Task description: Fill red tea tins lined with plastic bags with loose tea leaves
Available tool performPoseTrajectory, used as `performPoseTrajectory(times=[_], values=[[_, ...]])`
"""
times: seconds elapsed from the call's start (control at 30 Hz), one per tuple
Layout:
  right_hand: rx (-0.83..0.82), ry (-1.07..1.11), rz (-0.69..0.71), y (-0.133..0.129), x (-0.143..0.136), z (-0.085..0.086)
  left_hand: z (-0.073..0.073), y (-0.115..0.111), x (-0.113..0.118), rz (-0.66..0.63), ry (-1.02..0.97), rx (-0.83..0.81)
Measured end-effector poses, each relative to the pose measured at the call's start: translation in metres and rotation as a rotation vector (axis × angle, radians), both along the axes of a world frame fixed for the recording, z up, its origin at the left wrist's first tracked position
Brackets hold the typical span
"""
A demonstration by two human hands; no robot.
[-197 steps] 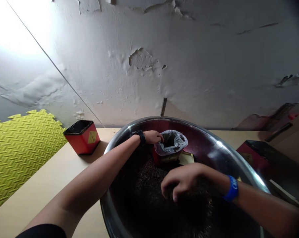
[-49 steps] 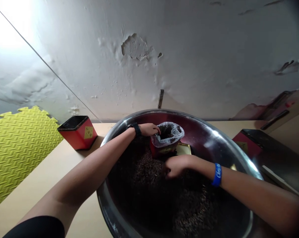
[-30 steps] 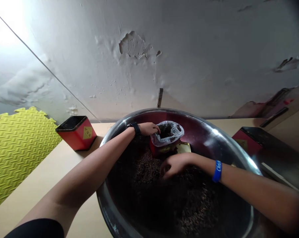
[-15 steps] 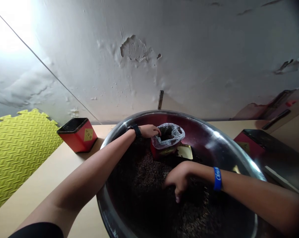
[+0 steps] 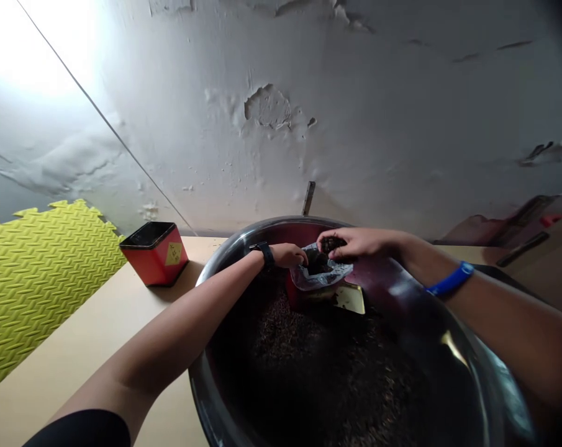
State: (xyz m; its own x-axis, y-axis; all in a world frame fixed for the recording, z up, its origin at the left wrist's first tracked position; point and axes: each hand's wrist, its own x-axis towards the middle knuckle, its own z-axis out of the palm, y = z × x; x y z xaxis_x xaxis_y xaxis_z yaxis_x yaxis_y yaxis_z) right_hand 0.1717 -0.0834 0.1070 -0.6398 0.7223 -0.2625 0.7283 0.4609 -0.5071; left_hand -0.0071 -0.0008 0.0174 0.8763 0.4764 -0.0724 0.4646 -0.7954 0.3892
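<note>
A large metal basin [image 5: 197, 366] holds dark loose tea leaves [image 5: 285, 329]. Inside it stands a red tin [image 5: 298, 298], lined with a clear plastic bag [image 5: 320, 281] folded over its rim. My left hand [image 5: 287, 255] pinches the bag's edge on the left side of the tin. Over the right side of the mouth is my right hand [image 5: 362, 241], fingers curled round a handful of tea leaves [image 5: 333, 243]. A yellowish tin lid [image 5: 353, 298] lies in the basin, just right of the tin. The bottom of the tin is in dark shadow.
Another red tin [image 5: 154, 256] with a yellow label stands on the pale table [image 5: 136, 329], left of the basin. Yellow foam matting [image 5: 43, 273] lies further left. A peeling wall [image 5: 206, 124] rises behind. Dark objects sit at the far right.
My right hand has risen from the leaves in the basin to the bag's mouth, now with a handful of tea. My left hand stays on the bag's edge. The view has shifted slightly.
</note>
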Motion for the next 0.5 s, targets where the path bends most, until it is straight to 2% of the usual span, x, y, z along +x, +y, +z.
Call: performPoseTrajectory(times=[0.07,0.17,0.3,0.33,0.4,0.47,0.5], values=[[0.106,-0.033,-0.043,0.019,-0.002,-0.006,0.001,-0.002,-0.001,0.006,-0.013,-0.016],[0.147,-0.171,-0.089,0.033,-0.006,-0.017,0.002,-0.004,-0.002,0.028,-0.001,0.039],[0.233,-0.212,-0.197,0.018,-0.004,-0.011,0.004,-0.004,-0.002,0.01,0.005,0.03],[0.224,-0.202,-0.174,0.009,-0.005,-0.008,0.004,-0.003,-0.001,0.012,0.004,0.025],[0.056,-0.212,-0.015,-0.011,-0.012,-0.011,0.003,-0.002,0.0,0.029,0.012,0.026],[-0.23,-0.25,0.218,-0.032,-0.028,-0.03,0.003,-0.001,0.001,0.043,0.023,0.025],[-0.284,-0.277,0.282,-0.041,-0.037,-0.045,0.003,0.0,0.002,0.047,0.027,0.025]])
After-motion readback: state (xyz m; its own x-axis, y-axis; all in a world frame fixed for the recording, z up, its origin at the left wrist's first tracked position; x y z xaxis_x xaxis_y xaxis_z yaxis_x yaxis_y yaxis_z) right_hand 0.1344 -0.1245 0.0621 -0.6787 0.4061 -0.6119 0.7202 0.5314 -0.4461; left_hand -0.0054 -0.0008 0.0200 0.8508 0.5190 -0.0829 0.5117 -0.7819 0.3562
